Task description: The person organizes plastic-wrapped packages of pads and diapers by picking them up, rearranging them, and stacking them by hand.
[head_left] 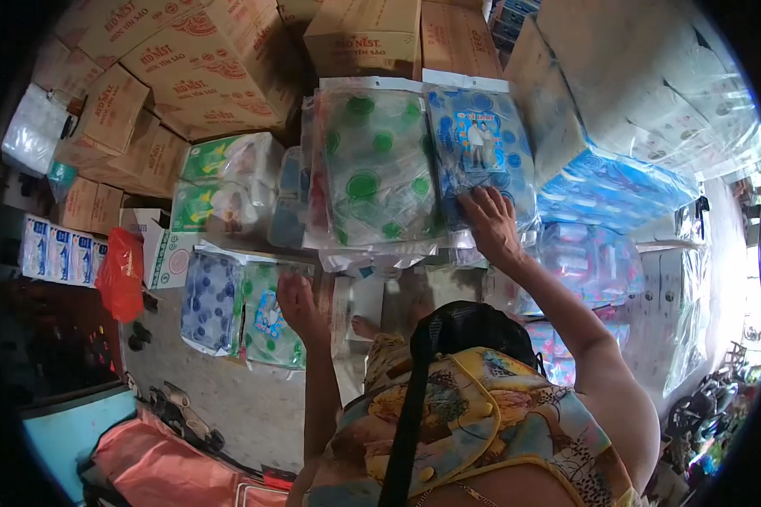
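Note:
My right hand rests on a flat plastic-wrapped pack with blue dots, fingers extended over its lower part. This pack has a blue label picturing two people. Beside it lies a similar clear pack with green dots, on top of a stack. My left hand is raised lower and to the left, beside a second green-dotted pack; its fingers look extended and somewhat blurred, with nothing visible in them. Whether it touches that pack I cannot tell. Left of that pack is a dark blue-dotted pack.
Printed cardboard boxes are piled at the back left. Green-and-white wrapped packs sit before them, near a red plastic bag. On the right stand a large wrapped carton stack and clear-wrapped pink-and-blue packs. Pinkish-orange fabric lies lower left.

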`<state>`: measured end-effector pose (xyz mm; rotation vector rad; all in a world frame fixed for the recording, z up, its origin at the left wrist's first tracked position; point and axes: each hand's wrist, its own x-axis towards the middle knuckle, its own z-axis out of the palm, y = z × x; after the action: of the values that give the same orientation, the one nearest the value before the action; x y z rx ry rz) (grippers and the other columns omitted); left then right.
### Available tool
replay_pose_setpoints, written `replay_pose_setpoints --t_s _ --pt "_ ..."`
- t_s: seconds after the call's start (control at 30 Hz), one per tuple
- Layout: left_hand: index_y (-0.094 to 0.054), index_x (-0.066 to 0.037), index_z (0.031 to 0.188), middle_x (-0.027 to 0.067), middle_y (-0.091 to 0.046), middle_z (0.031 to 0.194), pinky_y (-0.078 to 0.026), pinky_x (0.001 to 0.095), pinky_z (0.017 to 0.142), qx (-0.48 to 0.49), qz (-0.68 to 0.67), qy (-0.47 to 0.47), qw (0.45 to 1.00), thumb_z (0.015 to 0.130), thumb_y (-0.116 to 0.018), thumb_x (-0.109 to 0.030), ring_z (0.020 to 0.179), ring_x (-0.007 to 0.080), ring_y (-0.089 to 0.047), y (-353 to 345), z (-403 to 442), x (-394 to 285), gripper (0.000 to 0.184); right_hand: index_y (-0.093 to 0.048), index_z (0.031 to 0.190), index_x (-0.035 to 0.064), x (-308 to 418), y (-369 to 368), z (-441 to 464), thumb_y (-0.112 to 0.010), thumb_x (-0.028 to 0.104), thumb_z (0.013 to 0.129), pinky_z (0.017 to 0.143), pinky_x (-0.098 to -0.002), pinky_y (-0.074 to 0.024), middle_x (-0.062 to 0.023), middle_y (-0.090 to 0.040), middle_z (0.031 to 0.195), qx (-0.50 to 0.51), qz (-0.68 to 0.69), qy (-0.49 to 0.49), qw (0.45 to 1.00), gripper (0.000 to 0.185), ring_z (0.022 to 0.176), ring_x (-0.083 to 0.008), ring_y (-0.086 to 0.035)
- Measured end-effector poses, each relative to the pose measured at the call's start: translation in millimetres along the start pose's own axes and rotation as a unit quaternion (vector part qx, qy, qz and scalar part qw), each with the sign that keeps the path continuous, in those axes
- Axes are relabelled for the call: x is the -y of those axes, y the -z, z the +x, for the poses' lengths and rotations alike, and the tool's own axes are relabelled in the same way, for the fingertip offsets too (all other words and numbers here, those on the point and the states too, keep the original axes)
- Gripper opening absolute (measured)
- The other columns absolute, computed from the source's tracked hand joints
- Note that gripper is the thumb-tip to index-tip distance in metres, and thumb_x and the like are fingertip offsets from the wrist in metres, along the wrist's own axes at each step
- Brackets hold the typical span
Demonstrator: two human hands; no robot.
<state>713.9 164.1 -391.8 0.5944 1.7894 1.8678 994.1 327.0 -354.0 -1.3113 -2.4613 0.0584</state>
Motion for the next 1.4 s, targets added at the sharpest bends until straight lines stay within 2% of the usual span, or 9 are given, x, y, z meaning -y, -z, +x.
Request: replay_pose_setpoints --t_s 0.2,0.4,0.63,0.87,1.1,1.2,1.27,1.33,1.4 --pt "-0.044 -0.004 0.105 0.0019 -0.051 0.083 -0.039 0.0212 0.062 -0.02 -0.064 0.011 0.998 0.08 -0.051 -0.014 0.068 0.0089 -0.047 -18 -17 -38 0.027 -0.046 0.108 0.0018 -12 25 14 -0.047 -0.006 0.064 0.077 -0.0338 -0.042 -0.0172 -0.053 0.099 -0.085 0.199 0.014 0.976 0.045 0.089 -0.0302 -0.053" --pt "-0.051 -0.003 0.095 0.0036 -0.052 0.074 -0.042 0.0204 0.058 0.22 -0.031 0.065 0.973 0.081 -0.049 -0.01 0.057 0.0077 -0.048 -50 -39 -77 0.016 -0.05 0.101 -0.002 18 84 36 -0.055 0.003 0.066 0.07 -0.0303 -0.0435 -0.0189 -0.054 0.096 -0.064 0.224 -0.025 0.972 0.036 0.085 -0.0267 -0.056" --pt "-0.021 -0.001 0.124 0.0133 -0.04 0.113 -0.038 0.0306 0.082 0.435 -0.068 0.115 0.89 0.065 -0.07 -0.023 0.1 0.0177 -0.043 -118 -49 -58 0.079 -0.05 0.098 -0.0029 66 65 60 -0.059 0.01 0.066 0.071 -0.0329 -0.0433 -0.0204 -0.053 0.091 -0.058 0.358 0.02 0.932 0.036 0.085 -0.0331 -0.053" --pt "-0.027 -0.001 0.118 0.0099 -0.043 0.11 -0.037 0.0276 0.08 0.348 -0.083 0.056 0.932 0.07 -0.064 -0.015 0.098 0.0136 -0.043 -133 -47 -34 0.062 -0.047 0.105 -0.0009 82 52 60 -0.065 0.014 0.067 0.067 -0.0299 -0.0467 -0.0184 -0.053 0.097 0.075 0.507 0.004 0.859 0.045 0.083 -0.025 -0.056" --pt "-0.045 -0.001 0.101 0.0037 -0.053 0.091 -0.041 0.0244 0.068 0.291 -0.171 0.102 0.936 0.076 -0.057 -0.011 0.079 0.0114 -0.05 -119 -46 -23 0.03 -0.045 0.106 -0.0018 -19 27 88 -0.06 0.023 0.075 0.077 -0.0274 -0.0386 -0.0126 -0.053 0.097 -0.162 0.288 -0.06 0.942 0.043 0.088 -0.0183 -0.051" --pt "-0.046 0.0 0.099 0.006 -0.052 0.094 -0.042 0.0262 0.07 0.348 0.086 0.046 0.932 0.075 -0.057 -0.01 0.083 0.0115 -0.049 -104 -42 -54 0.028 -0.037 0.116 -0.0011 -41 39 89 -0.06 0.019 0.074 0.083 -0.028 -0.0356 -0.0114 -0.051 0.102 -0.097 0.425 -0.132 0.89 0.051 0.095 -0.0188 -0.047" --pt "-0.048 0.001 0.097 0.0071 -0.054 0.091 -0.043 0.0287 0.07 0.42 -0.002 0.028 0.907 0.076 -0.056 -0.009 0.081 0.0131 -0.051 -93 -44 -62 0.024 -0.034 0.119 -0.0015 -47 44 81 -0.059 0.016 0.075 0.083 -0.0274 -0.0361 -0.0111 -0.049 0.104 -0.061 0.553 -0.136 0.82 0.053 0.097 -0.0168 -0.046" --pt "-0.051 0.001 0.096 0.0068 -0.058 0.086 -0.043 0.0305 0.071 0.412 -0.382 0.061 0.825 0.077 -0.053 -0.006 0.081 0.0155 -0.053 -84 -46 -60 0.021 -0.032 0.12 -0.0009 -46 48 78 -0.056 0.012 0.077 0.084 -0.0272 -0.0345 -0.0094 -0.049 0.104 -0.057 0.579 -0.09 0.808 0.051 0.097 -0.0155 -0.044" --pt "-0.05 0.0 0.098 0.0111 -0.056 0.084 -0.043 0.0279 0.067 0.449 -0.016 -0.094 0.889 0.079 -0.048 -0.001 0.077 0.013 -0.052 -60 -35 -84 0.019 -0.031 0.121 -0.0007 -28 65 79 -0.054 0.012 0.076 0.087 -0.0277 -0.0315 -0.008 -0.046 0.107 -0.033 0.608 -0.064 0.79 0.052 0.098 -0.0153 -0.043"
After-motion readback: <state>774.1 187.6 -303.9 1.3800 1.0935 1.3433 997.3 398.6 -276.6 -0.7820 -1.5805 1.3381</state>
